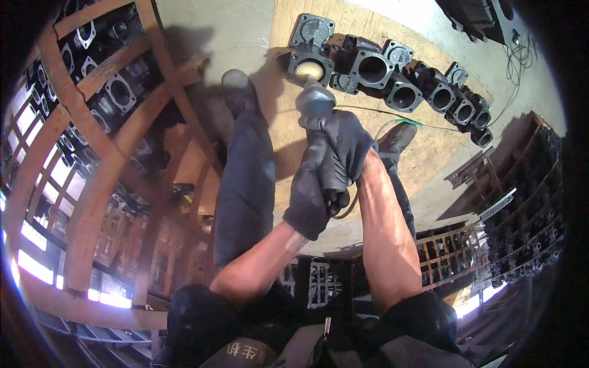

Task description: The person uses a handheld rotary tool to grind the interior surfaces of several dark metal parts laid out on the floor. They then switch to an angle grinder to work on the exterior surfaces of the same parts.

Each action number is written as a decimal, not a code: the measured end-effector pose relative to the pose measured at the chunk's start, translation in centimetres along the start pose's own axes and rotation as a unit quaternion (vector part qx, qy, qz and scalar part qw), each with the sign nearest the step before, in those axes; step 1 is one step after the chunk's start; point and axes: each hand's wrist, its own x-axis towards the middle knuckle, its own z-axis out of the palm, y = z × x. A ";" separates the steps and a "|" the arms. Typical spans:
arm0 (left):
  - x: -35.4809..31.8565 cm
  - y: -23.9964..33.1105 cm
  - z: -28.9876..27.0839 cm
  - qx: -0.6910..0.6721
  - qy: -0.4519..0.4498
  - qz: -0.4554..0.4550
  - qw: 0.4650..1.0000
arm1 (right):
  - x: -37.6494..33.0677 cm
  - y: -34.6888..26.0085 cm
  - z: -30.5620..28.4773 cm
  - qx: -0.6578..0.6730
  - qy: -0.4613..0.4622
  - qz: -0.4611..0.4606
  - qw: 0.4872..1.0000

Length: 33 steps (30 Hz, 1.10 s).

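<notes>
Both my hands wear black gloves and grip one handheld power grinder (pixel 316 104) with a grey metal nose, a dark body and a cord. My left hand (pixel 308 193) is wrapped round the body, nearer to me. Farther forward, my right hand (pixel 351 142) closes over it behind the nose. The grinder's front end points into the round bore of a black metal casting (pixel 312 54) with square flanges. A pale, bright disc shows inside that bore; the very tip of the tool is hard to make out.
More black flanged castings (pixel 372 69) stand in a row curving right on a tan board (pixel 423 147). Brown frames (pixel 116 141) filled with castings rise at my left. Racks (pixel 521 208) of dark parts stand at right. A loose cable (pixel 520 58) lies at far right.
</notes>
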 end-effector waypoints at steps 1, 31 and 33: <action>-0.2 -0.1 0.1 -0.006 0.019 0.002 1.000 | -0.2 0.0 0.0 0.011 0.001 0.000 1.000; 0.4 1.9 0.3 0.060 -0.033 0.033 0.997 | 0.1 1.0 0.9 0.435 -0.042 -0.052 0.898; 0.6 1.5 0.3 0.049 -0.036 0.008 0.998 | -1.5 1.3 0.5 0.144 0.082 -0.249 0.954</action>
